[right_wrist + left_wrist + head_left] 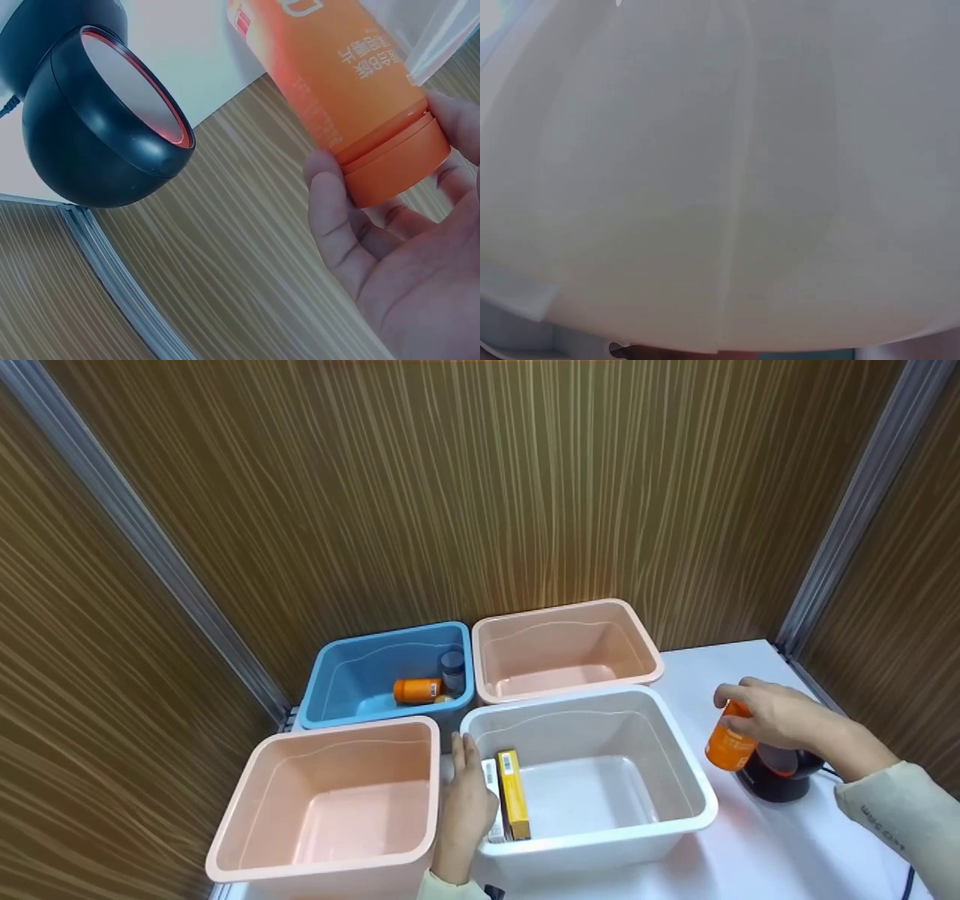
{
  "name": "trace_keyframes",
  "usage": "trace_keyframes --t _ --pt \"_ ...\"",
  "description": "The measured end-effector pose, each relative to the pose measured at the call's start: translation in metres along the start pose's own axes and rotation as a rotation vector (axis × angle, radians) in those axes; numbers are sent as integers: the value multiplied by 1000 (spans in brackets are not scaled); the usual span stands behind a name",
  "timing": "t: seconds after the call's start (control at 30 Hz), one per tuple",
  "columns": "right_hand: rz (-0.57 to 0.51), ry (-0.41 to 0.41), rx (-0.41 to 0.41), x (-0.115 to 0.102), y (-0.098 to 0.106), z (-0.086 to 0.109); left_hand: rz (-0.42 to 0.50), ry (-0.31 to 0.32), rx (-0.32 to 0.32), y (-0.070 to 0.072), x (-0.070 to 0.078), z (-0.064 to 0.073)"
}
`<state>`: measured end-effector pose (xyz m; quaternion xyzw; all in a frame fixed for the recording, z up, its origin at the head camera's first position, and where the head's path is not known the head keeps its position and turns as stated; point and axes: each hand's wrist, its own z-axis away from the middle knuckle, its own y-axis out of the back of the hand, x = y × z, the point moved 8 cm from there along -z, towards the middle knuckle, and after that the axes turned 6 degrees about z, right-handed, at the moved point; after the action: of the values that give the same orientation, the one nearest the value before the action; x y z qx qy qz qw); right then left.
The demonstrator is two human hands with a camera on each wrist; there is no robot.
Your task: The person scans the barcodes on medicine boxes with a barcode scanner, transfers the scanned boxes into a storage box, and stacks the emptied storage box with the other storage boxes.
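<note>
My right hand (780, 718) grips an orange bottle (729, 745) by its cap end, with its body tilted downward. In the right wrist view, fingers and thumb surround the orange cap, and the bottle's printed label (345, 67) shows. Close beside the bottle stands a black rounded scanner (105, 124) with a glowing red ring around its window. My left hand (469, 802) rests at the left rim of the white bin (592, 847), its visible fingers extended. A pale surface (705, 172) fills most of the left wrist view.
A yellow box (514, 795) and a white box (492, 799) stand inside the white bin. Two pink bins (322, 874) (566, 690) adjoin it. A blue bin (315, 690) holds another orange bottle (416, 691) and a dark-capped bottle (453, 671). Wood-patterned panels (480, 495) enclose the table.
</note>
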<state>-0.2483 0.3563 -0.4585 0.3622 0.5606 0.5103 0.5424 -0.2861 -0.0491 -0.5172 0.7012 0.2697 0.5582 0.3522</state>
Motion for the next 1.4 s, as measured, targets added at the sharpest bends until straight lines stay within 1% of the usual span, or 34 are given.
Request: trace_keyframes --t 0.17,0.27,0.37,0.5,0.6,0.7,0.8,0.9,0.97,1.07,1.2,1.3,1.4 --pt "-20 -17 -13 2 1 -1 2 15 -7 0 -1 0" --pt "-9 -22 10 1 8 -1 -3 36 -22 0 -2 0" --pt "22 -15 64 -7 23 -5 -4 65 -33 0 -5 0" --pt "56 11 145 -23 49 -13 -9 93 -30 2 -9 1" --pt "59 37 191 -40 67 -20 -14 99 -24 4 -10 2" --pt "43 72 228 -60 81 -30 -20 97 -15 5 -10 3" --pt "26 112 261 -83 90 -44 -31 97 -6 6 -8 4" --pt "18 167 286 -109 95 -60 -32 119 -8 5 -7 6" --pt "12 203 293 -125 97 -72 -28 140 -20 3 -5 6" --pt "1 249 298 -144 98 -87 -26 155 -47 -4 1 8" --pt "2 323 311 -166 95 -106 -45 135 -67 -14 11 12" --pt "12 388 326 -183 91 -119 -50 98 -48 -17 19 16" --pt "14 414 316 -202 86 -133 -39 73 -28 -18 24 21"
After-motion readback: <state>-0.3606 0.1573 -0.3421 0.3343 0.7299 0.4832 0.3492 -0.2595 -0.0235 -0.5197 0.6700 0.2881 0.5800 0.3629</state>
